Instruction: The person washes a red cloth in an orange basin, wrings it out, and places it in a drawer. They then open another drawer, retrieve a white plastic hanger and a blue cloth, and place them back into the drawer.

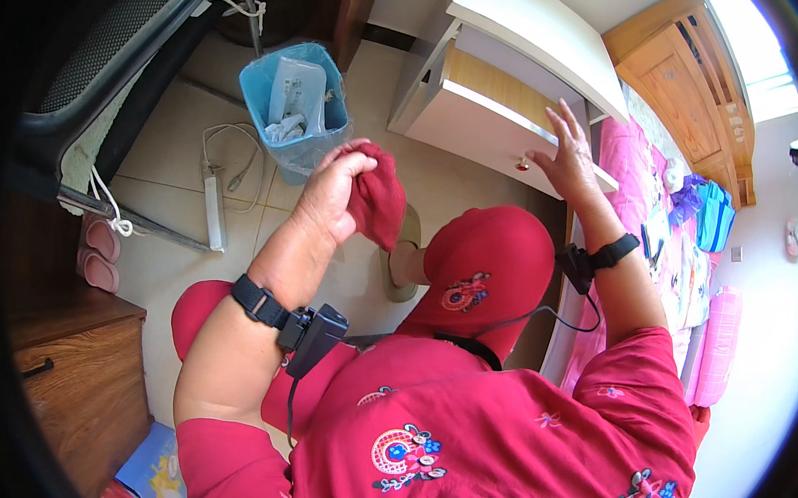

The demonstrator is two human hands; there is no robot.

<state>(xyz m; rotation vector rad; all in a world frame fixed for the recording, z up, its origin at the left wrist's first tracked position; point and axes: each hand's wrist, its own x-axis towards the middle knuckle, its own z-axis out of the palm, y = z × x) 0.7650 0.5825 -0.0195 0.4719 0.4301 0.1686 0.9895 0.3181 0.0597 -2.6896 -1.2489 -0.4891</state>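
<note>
A bunched red cloth [379, 198] hangs from my left hand [335, 197], whose fingers are closed on it, just in front of the blue waste bin [259, 108]. My right hand [570, 156] is raised with its fingers spread and holds nothing. It is close to the red and gold knob [521, 164] of a white drawer front [480, 128]; whether a fingertip touches the drawer, I cannot tell. The drawer stands pulled out of the white cabinet [529, 16], and its light wood inside shows.
A white power strip [214, 210] with its cable lies on the tiled floor, left of the bin. Pink shoes [100, 255] sit by a brown wooden cabinet [84, 369]. To the right is a bed with pink bedding [626, 172] and a wooden headboard [682, 76].
</note>
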